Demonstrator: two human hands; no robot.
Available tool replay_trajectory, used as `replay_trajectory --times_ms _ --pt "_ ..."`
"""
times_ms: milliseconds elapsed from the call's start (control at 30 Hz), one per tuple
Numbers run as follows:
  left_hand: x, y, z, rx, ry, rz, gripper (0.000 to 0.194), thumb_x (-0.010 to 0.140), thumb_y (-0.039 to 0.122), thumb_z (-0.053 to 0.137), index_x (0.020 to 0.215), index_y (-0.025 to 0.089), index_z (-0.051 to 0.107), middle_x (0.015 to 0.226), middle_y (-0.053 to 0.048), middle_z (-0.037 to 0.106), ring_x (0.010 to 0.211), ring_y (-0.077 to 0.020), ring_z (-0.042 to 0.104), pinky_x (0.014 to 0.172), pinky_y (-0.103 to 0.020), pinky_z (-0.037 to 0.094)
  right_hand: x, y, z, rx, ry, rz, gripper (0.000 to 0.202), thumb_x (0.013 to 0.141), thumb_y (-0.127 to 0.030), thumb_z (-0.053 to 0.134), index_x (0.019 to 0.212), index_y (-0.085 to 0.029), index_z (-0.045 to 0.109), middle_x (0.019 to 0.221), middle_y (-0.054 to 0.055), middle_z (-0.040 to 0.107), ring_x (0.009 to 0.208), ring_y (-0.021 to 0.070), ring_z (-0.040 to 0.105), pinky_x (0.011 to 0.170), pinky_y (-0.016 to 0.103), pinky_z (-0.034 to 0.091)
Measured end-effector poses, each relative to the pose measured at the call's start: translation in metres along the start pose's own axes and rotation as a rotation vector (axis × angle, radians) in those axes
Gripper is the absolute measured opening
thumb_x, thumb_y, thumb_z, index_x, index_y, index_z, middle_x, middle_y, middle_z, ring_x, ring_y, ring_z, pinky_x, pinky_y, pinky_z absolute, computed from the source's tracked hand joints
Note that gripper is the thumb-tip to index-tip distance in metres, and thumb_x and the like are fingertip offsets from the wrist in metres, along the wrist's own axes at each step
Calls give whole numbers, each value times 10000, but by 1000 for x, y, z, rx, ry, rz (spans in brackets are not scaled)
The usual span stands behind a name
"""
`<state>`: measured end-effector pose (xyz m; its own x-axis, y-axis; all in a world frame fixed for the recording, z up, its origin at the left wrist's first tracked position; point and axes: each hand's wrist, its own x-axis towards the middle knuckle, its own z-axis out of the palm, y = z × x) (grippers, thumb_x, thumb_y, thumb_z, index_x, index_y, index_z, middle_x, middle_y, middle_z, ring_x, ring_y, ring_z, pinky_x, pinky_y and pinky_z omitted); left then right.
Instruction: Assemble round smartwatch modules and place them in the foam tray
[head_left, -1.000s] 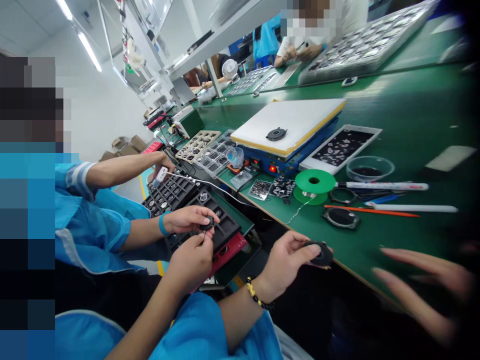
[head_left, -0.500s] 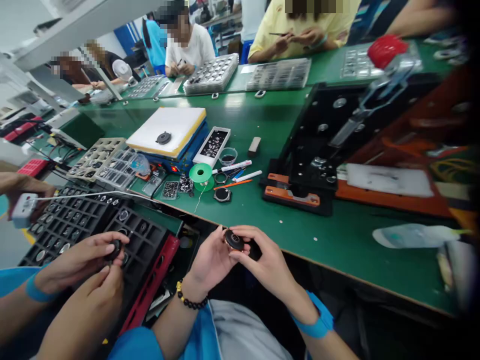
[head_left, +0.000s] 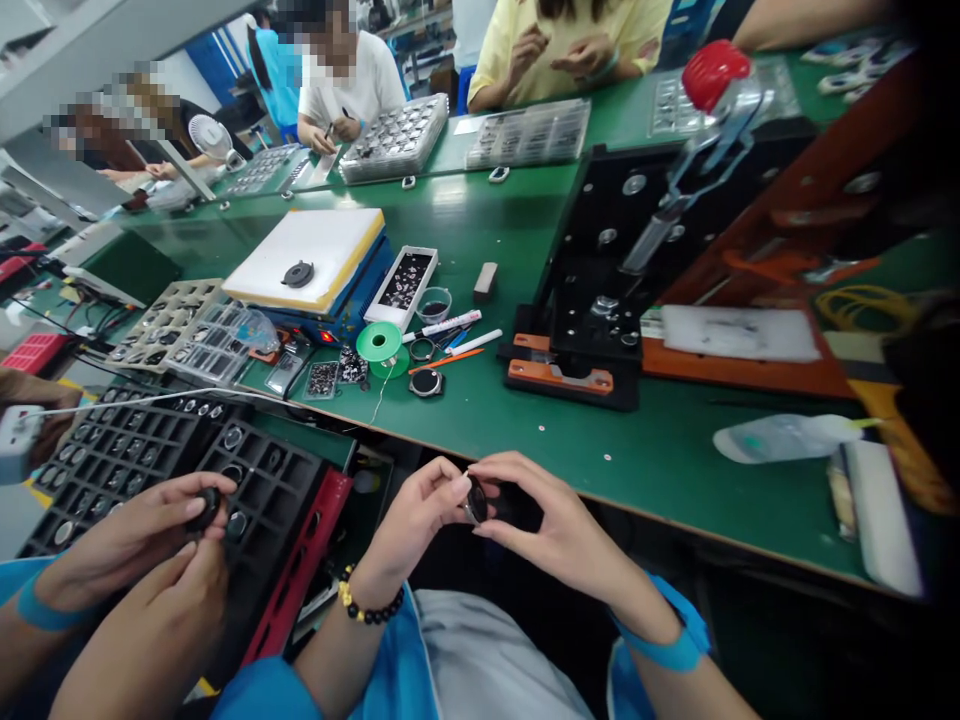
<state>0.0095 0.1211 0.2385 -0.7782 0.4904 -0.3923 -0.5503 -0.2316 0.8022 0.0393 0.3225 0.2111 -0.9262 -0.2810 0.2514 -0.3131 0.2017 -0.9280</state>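
A dark round watch-like part (head_left: 475,500) is held between my two hands, tilted on its edge, just in front of the bench's near edge. The fingers and thumb of my left hand (head_left: 424,510) pinch it from the left. My right hand (head_left: 551,525) grips its right side, thumb below and fingers above, with a gap inside the curved palm. On the green bench (head_left: 450,420) beyond lie another round watch part (head_left: 426,382), an orange stick (head_left: 447,362), white pens (head_left: 477,342) and a green spool (head_left: 379,343).
Black compartment trays (head_left: 277,500) stand at left, where another person's hands (head_left: 161,530) hold a dark round part. A black press (head_left: 592,290) with a red knob (head_left: 715,76) occupies the right, beside a plastic bottle (head_left: 780,438). A white-topped blue box (head_left: 304,255) sits further back.
The round part has turned from face-up to nearly on edge between my hands. My left fingers have closed over its upper side. The view has shifted slightly, moving the bench items left.
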Motion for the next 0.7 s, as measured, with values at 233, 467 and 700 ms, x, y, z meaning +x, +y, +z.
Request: replay_trajectory --times_ms 233,467,700 --pt "-2 -1 6 21 -31 3 338 910 435 778 887 156 590 878 -44 698 834 -164 729 721 -229 549 -5 3 1 99 -10 14 540 914 -224 775 1402 -370 597 1265 31 605 1126 167 619 1024 295 523" --pt "-4 -3 10 42 13 10 363 890 452 798 877 158 585 815 -11 665 755 -119 673 737 -233 538 -9 12 5 199 50 4 441 939 -193 713 1343 -360 654 1191 38 595 1029 144 623 937 262 551" --pt "-5 -4 13 178 120 126 389 837 438 853 859 159 583 859 -10 672 808 -108 639 773 -224 501 -18 13 8 74 93 -45 448 951 -230 718 1372 -319 595 1321 75 624 1253 208 615 1084 344 523"
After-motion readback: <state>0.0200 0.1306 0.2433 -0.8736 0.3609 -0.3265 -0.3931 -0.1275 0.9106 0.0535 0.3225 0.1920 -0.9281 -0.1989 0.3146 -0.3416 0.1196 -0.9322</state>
